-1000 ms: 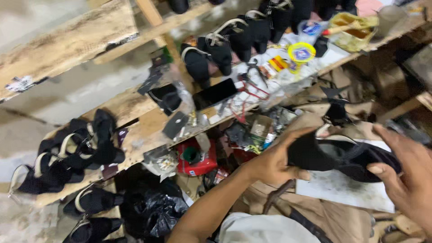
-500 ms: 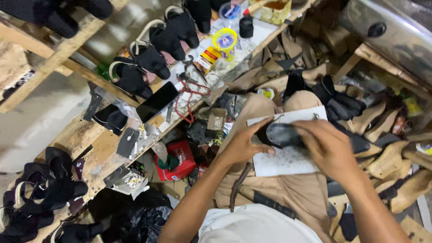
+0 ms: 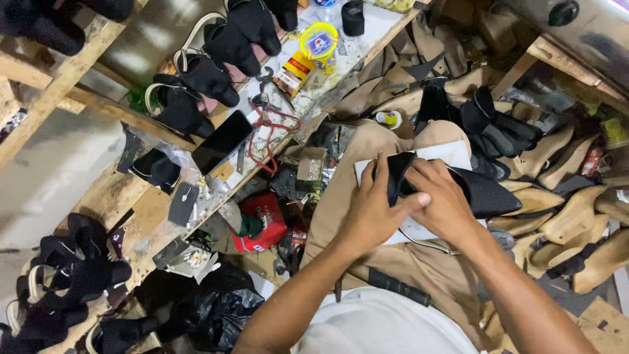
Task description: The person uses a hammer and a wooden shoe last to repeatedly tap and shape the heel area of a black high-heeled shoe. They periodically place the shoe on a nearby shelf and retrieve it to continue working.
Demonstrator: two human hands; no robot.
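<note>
The black pointed shoe upper of soft fabric [image 3: 481, 191] lies on the person's lap, on a white sheet [image 3: 452, 155] that rests over the beige trousers [image 3: 367, 196]. The left hand [image 3: 373, 213] is closed around the heel end of the upper, fingers curled over the rim and the thumb stretched across it. The right hand [image 3: 445, 206] lies over the middle of the upper with fingers bent and pressing down; whether it pinches the material or only presses, I cannot tell. To do this step well, I judge the left hand should keep the heel end steady while the right smooths the fabric toward the pointed toe in even strokes, so no wrinkle forms, and the sheet should stay flat under the work

Just beside the left knee stand a red box [image 3: 265, 219] and a black plastic bag [image 3: 216, 308]. Further off, a wooden workbench [image 3: 124, 196] carries a black phone [image 3: 221, 141], red-handled pliers [image 3: 272, 128] and a yellow round tin [image 3: 320, 44]. At the right lie pale wooden shoe lasts [image 3: 576, 213], well apart from the hands
</note>
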